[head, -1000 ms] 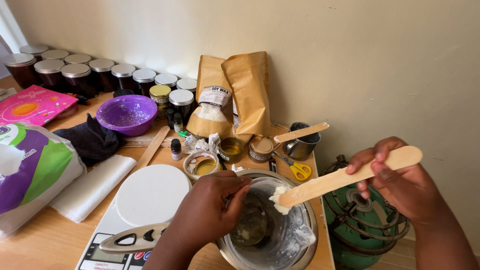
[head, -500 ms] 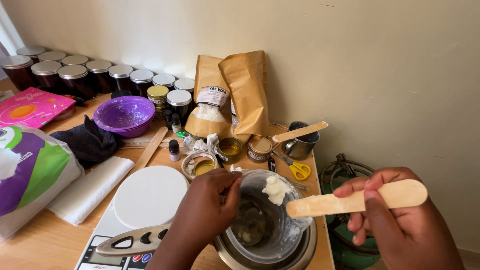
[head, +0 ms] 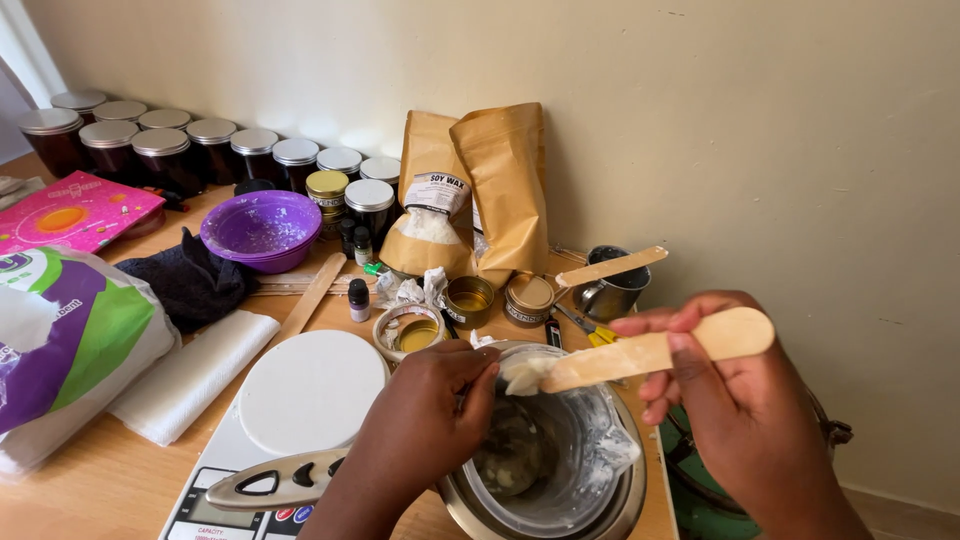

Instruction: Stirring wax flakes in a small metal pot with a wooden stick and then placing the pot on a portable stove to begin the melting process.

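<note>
While wax-tipped, wooden spatula before brown pouches.

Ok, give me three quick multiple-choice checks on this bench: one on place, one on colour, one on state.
1. Where is the spatula tip?
A. at the clear container's rim
B. on the scale
C. in the bowl

2. What colour is the bowl?
A. green
B. purple
C. white

3. What is the right hand doing?
A. lying flat
B. hanging empty
C. gripping the spatula

Answers: 1 A, the waxy tip touches the rim by the left hand. 2 B, it is plainly purple. 3 C, its fingers wrap the handle.
</note>
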